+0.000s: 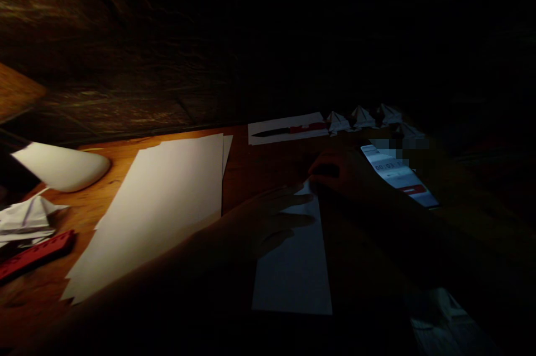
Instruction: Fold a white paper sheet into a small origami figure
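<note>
Lit phone (pixel 400 177) right; white rounded object (pixel 67 166) left.

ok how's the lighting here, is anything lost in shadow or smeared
Head view: warm light brightens the stack of white sheets at left, while the left hand and right hand sit in deep shadow; head view: the phone glows bluish, blocky pixelation along its upper edge; head view: upper right nearly black, wall texture looks smeared.

Head feed, dim light | I watch remotely: left hand (pixel 274 219) spread on narrow paper (pixel 293 286) | right hand (pixel 341 174), fingertips at its far edge | loose sheets (pixel 171 194) leftward | red-handled knife (pixel 305 128) beyond | lit phone (pixel 397 176) right
</note>
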`<state>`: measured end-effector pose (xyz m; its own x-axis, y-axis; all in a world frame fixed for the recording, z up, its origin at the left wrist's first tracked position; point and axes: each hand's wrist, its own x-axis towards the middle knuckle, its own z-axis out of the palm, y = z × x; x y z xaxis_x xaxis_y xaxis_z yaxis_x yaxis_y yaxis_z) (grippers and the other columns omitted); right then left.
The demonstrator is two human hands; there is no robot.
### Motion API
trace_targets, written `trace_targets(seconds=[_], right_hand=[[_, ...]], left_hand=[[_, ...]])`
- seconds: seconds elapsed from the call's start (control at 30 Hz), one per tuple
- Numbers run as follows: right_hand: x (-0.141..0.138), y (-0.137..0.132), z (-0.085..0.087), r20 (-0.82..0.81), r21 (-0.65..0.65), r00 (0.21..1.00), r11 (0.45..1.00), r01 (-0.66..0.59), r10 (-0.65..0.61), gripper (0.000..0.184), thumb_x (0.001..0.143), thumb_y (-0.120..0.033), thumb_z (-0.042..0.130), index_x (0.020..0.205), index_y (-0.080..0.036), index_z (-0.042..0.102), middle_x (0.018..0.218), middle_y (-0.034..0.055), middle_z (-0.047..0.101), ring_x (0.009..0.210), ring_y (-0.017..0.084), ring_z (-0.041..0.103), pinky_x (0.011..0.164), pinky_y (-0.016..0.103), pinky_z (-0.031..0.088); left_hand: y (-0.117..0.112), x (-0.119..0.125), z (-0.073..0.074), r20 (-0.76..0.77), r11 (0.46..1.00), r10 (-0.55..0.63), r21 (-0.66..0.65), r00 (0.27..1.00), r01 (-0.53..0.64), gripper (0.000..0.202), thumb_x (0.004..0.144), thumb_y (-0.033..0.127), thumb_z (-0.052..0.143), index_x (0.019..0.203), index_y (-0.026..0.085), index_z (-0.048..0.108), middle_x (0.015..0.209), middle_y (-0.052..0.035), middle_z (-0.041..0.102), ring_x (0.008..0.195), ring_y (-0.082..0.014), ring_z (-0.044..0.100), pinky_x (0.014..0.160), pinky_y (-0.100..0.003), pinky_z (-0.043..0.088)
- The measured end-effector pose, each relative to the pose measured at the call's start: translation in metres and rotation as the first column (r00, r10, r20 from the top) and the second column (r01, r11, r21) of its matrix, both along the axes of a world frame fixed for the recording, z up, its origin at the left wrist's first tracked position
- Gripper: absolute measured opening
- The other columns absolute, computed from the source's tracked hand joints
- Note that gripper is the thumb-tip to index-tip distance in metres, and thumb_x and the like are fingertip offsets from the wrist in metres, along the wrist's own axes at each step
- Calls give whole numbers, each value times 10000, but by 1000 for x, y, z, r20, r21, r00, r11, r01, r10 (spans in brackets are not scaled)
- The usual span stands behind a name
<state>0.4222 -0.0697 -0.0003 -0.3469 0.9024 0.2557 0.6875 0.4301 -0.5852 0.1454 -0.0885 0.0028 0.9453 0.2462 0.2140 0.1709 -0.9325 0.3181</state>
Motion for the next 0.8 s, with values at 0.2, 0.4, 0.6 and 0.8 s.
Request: trace_targets(seconds=[0.2, 0.4, 0.6, 0.8], right_hand=[[-1, 0, 0, 4, 7, 1000, 1000, 23, -23, 106, 886, -274, 721, 962, -231, 780, 1031, 51, 758, 942, 232, 691, 832, 369, 493], [0, -1, 6, -21, 6, 991, 991, 132, -132, 118, 886, -201, 696, 976, -209, 772, 1011, 51, 789, 935, 229, 712, 851, 364, 500], [-1, 1, 5, -13, 46, 991, 990, 132, -132, 70, 872, -223, 716, 904, -224, 778, 972, 47, 790, 916, 236, 707, 833, 375, 494], [-4, 4, -1, -8, 40, 990, 989, 140, -140, 52, 865, -199, 724, 877, -212, 773, 944, 53, 759, 885, 227, 684, 814, 369, 483]], left_hand=[[0, 1, -1, -41, 999, 11, 34, 999, -9, 573, 973, 105, 507, 1515, 290, 495, 1679, -61, 351, 1590, -293, 237, 1269, -559, 322], [-1, 2, 2, -66, 1000, 26, 7, 997, -26, 579, 968, 125, 529, 1514, 315, 493, 1675, -68, 345, 1543, -302, 333, 1251, -571, 345], [-1, 2, 2, -62, 999, 23, 34, 998, -21, 572, 968, 100, 504, 1506, 294, 497, 1677, -78, 334, 1551, -293, 318, 1260, -556, 330], [-1, 2, 3, -84, 999, 24, 33, 996, -21, 565, 975, 108, 493, 1510, 293, 490, 1676, -79, 340, 1556, -288, 309, 1260, -553, 329]])
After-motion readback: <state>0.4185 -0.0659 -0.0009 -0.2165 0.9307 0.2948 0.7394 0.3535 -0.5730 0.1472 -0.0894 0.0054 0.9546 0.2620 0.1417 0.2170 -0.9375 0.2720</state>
